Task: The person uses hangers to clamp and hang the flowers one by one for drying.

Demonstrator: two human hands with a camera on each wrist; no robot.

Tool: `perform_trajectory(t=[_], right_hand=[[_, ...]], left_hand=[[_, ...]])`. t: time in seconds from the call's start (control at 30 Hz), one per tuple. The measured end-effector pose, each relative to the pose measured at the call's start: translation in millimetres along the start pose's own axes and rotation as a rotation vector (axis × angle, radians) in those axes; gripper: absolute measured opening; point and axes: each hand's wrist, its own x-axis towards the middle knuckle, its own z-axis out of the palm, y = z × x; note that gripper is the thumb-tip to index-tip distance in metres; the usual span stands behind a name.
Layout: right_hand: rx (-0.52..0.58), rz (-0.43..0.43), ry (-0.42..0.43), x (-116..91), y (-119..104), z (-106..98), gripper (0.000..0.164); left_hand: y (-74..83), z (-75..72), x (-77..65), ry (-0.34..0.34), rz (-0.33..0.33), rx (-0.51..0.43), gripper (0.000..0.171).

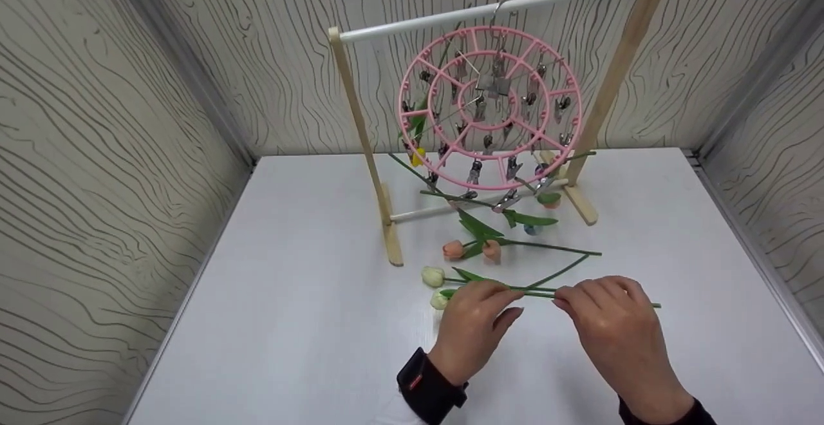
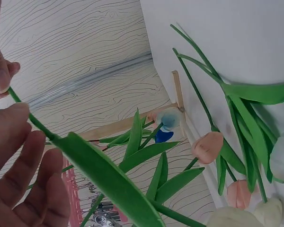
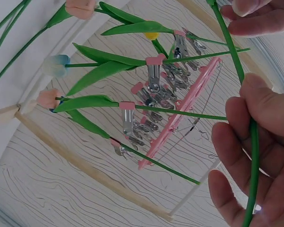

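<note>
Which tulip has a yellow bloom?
The yellow tulip hanging bloom-down at the pink clip hanger's left side in the head view; other visible blooms are peach, white or blue.

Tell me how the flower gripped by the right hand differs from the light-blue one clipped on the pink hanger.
The held flower is gripped by the right hand, while the light-blue flower is held by a pink-tipped clip.
The held flower is nearer the person; the light-blue flower is at the pink hanger.
The held flower's bloom appears whitish; the light-blue flower's is blue and white.
Both have slim green stems and leaves.
</note>
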Motion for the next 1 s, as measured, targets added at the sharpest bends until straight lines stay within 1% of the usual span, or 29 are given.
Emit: perform_trajectory(t=[0.07, 0.1, 0.23, 0.47, 0.53, 0.57, 0.6, 0.63, 0.7, 0.73, 0.77, 0.83, 0.87, 0.93, 1.0], right_hand=[[-0.003, -0.008, -0.008, 3.8, -1.9, -3.2, 0.018], [-0.005, -0.014, -0.011, 5.6, -2.7, -4.7, 0.013], [-0.012, -0.039, -0.016, 11.1, -6.2, -7.8, 0.021], [0.022, -0.08, -0.003, 13.1, -13.1, -7.7, 0.021], [0.044, -0.089, 0.034, 14.2, -16.6, -8.6, 0.008], [0.068, -0.099, 0.08, 15.1, -19.0, -9.0, 0.012], [0.097, -0.107, 0.133, 15.7, -21.9, -9.9, 0.022], [0.135, -0.115, 0.205, 16.7, -25.1, -10.7, 0.031], [0.22, -0.137, 0.391, 19.6, -31.2, -10.1, 0.042], [0.258, -0.138, 0.457, 19.6, -34.4, -10.7, 0.041], [0.296, -0.134, 0.516, 19.2, -36.8, -10.3, 0.039], [0.351, -0.094, 0.571, 16.2, -38.4, -7.8, 0.039], [0.372, -0.064, 0.567, 13.5, -37.8, -5.5, 0.04], [0.412, 0.021, 0.491, 5.2, -35.0, -1.3, 0.044], [0.457, 0.103, 0.402, -2.6, -31.0, 4.9, 0.044]], left_hand=[[-0.3, -1.2, 2.3, 0.015, 0.0, 0.012, 0.024], [-0.4, -1.9, 3.3, 0.021, 0.0, 0.019, 0.022], [-0.8, -4.3, 6.3, 0.059, 0.006, 0.059, 0.017], [-3.5, -5.8, 7.3, 0.112, 0.032, 0.135, 0.011], [-4.8, -6.4, 7.6, 0.124, 0.039, 0.155, 0.011], [-5.5, -7.0, 7.8, 0.13, 0.039, 0.157, 0.011], [-6.1, -8.3, 8.2, 0.136, 0.035, 0.152, 0.011], [-6.7, -10.0, 8.8, 0.143, 0.028, 0.14, 0.011], [-8.0, -14.3, 10.3, 0.16, 0.007, 0.092, 0.012], [-8.7, -17.0, 11.1, 0.173, -0.008, 0.056, 0.013], [-9.3, -19.9, 12.1, 0.188, -0.021, 0.016, 0.014], [-10.4, -26.2, 14.0, 0.222, -0.046, -0.079, 0.014], [-10.6, -29.6, 14.6, 0.236, -0.059, -0.139, 0.014], [-9.7, -36.9, 15.1, 0.252, -0.096, -0.286, 0.013], [-7.4, -43.4, 14.9, 0.248, -0.139, -0.435, 0.01]])
